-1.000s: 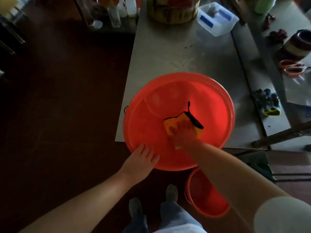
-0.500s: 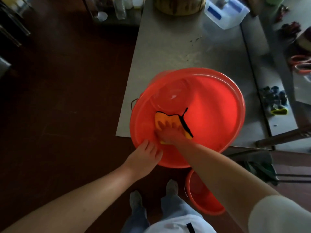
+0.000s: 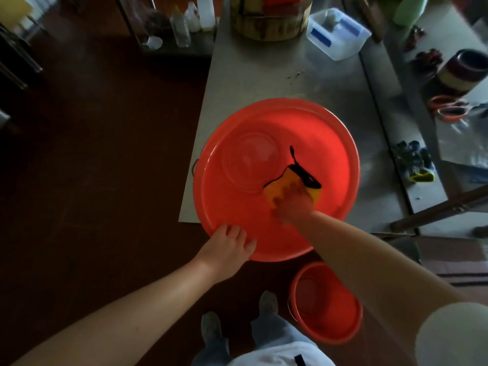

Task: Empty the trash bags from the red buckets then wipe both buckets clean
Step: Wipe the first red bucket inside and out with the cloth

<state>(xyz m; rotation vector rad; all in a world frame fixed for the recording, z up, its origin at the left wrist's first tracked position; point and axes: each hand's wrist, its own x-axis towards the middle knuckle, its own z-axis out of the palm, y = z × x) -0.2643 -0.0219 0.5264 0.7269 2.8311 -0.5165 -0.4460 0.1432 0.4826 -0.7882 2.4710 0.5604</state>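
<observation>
A large red bucket (image 3: 330,143) stands on the near left corner of the steel table (image 3: 264,75), its near side overhanging the edge. Inside it, my right hand (image 3: 291,204) presses a yellow cloth with black trim (image 3: 282,183) against the near inner wall, fingers spread flat on the cloth. My left hand (image 3: 228,243) rests on the bucket's near rim, thumb lying along the rim. A second, smaller red bucket (image 3: 327,326) stands on the floor by my right foot, partly hidden under my right arm.
At the table's far end are a round wooden block (image 3: 269,25) and a clear plastic box (image 3: 340,35). On the right counter lie dark gloves (image 3: 414,165), orange-handled scissors (image 3: 446,108) and a dark pot (image 3: 464,70). A low shelf with bottles (image 3: 182,27) is at the far left; the floor is dark.
My right hand swept the cloth to the left side of the bucket's inner wall, then back to the right of centre. My left hand stayed on the near rim.
</observation>
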